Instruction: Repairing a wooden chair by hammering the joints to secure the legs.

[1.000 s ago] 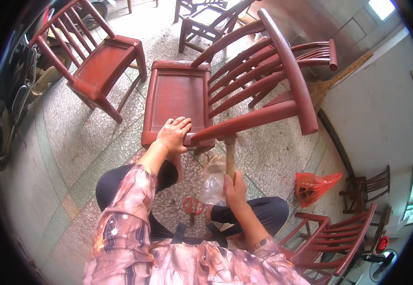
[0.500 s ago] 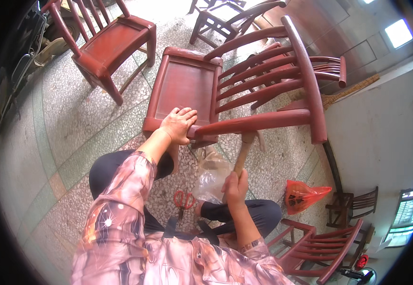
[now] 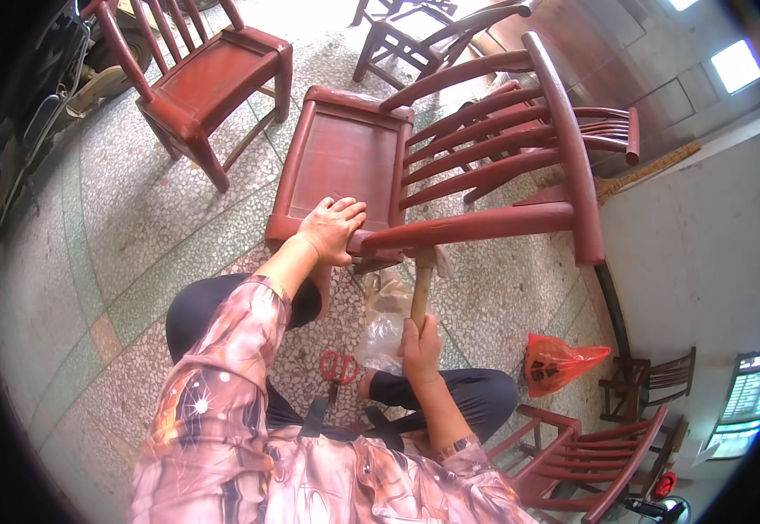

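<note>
A red-brown wooden chair [image 3: 345,162] is in front of me, its slatted back toward the right. My left hand [image 3: 332,231] grips its near seat corner by the back post, fingers across the seat. Closed around a hammer's wooden handle [image 3: 419,301] is my right hand [image 3: 421,349]. The hammer's head is just beneath the near back post; the frame does not make clear whether it touches the wood. Below the chair lies a clear plastic bag [image 3: 383,336], next to red-handled scissors [image 3: 339,368] on the floor between my legs.
Another red chair [image 3: 214,74] stands at the far left, and a darker one [image 3: 397,48] at the back. An orange-red plastic bag [image 3: 562,362] sits on the speckled floor to the right. More chairs [image 3: 581,454] stand at lower right near the white wall [image 3: 686,253].
My right hand has shifted slightly left with the hammer, whose head has come closer to the seat corner. My left hand stays on the chair.
</note>
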`<control>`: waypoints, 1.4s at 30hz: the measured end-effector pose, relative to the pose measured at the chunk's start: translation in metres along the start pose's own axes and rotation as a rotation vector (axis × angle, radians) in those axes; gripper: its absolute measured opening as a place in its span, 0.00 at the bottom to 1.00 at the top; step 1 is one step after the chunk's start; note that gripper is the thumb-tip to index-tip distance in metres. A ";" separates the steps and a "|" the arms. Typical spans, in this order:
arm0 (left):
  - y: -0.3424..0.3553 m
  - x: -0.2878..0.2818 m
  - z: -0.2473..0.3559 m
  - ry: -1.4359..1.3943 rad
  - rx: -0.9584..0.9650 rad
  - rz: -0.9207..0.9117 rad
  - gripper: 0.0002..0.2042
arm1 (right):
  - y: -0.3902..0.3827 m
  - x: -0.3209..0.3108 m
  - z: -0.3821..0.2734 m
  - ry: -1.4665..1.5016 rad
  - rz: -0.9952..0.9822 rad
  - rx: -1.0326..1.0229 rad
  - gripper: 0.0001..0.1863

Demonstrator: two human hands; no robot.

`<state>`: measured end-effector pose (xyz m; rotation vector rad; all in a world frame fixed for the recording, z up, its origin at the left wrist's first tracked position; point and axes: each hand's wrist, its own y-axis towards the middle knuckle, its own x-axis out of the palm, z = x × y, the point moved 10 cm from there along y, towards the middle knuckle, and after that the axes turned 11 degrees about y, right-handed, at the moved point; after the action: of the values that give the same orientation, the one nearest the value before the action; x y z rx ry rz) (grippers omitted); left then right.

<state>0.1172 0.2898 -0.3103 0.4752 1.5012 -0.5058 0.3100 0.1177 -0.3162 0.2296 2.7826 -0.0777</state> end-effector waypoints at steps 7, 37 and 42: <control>-0.005 -0.002 -0.005 -0.049 -0.023 0.069 0.38 | -0.016 -0.047 -0.095 0.555 0.312 -0.274 0.10; -0.004 0.001 -0.006 -0.043 -0.019 0.020 0.39 | -0.004 -0.056 -0.097 0.543 0.358 -0.193 0.10; 0.000 0.000 -0.003 -0.047 -0.010 0.028 0.39 | 0.018 -0.003 -0.055 0.057 0.071 -0.065 0.12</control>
<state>0.1148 0.2919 -0.3101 0.4731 1.4498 -0.4839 0.2979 0.1398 -0.2642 0.3183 2.8249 0.0369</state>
